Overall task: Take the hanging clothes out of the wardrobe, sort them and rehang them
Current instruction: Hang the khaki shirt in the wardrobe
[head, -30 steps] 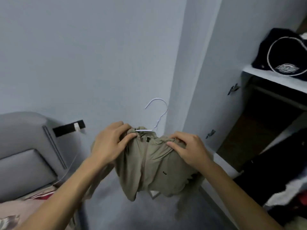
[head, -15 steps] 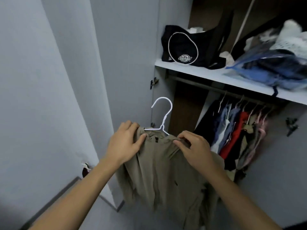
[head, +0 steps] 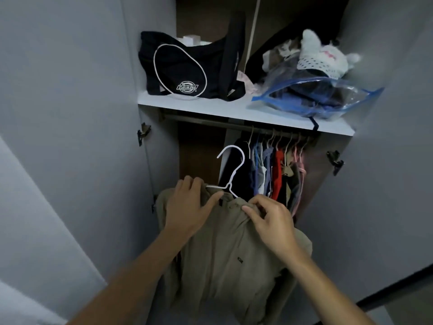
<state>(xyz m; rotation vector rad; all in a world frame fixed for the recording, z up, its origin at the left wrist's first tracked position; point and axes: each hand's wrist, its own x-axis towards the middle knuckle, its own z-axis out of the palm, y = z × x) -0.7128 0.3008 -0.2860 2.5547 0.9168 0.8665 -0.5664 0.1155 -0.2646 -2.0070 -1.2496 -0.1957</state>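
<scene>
A khaki garment [head: 225, 249] hangs from a white wire hanger [head: 232, 170] in front of the open wardrobe. My left hand [head: 187, 207] grips the garment's left shoulder over the hanger arm. My right hand [head: 271, 221] pinches the fabric at the right shoulder near the collar. The hanger's hook points up, below the dark rail [head: 210, 123]. Several clothes [head: 274, 174] hang on the right part of that rail; its left part is bare.
Above the rail, a white shelf [head: 187, 103] carries a black bag [head: 185, 69], a clear blue-edged bag of clothes [head: 314, 95] and a white plush item [head: 321, 57]. Grey wardrobe doors [head: 77, 113] stand open on both sides, with hinges showing.
My view has swung from the wall and bed to face the open wardrobe. Both hands keep hold of the khaki garment on its hanger, now in front of the rail.
</scene>
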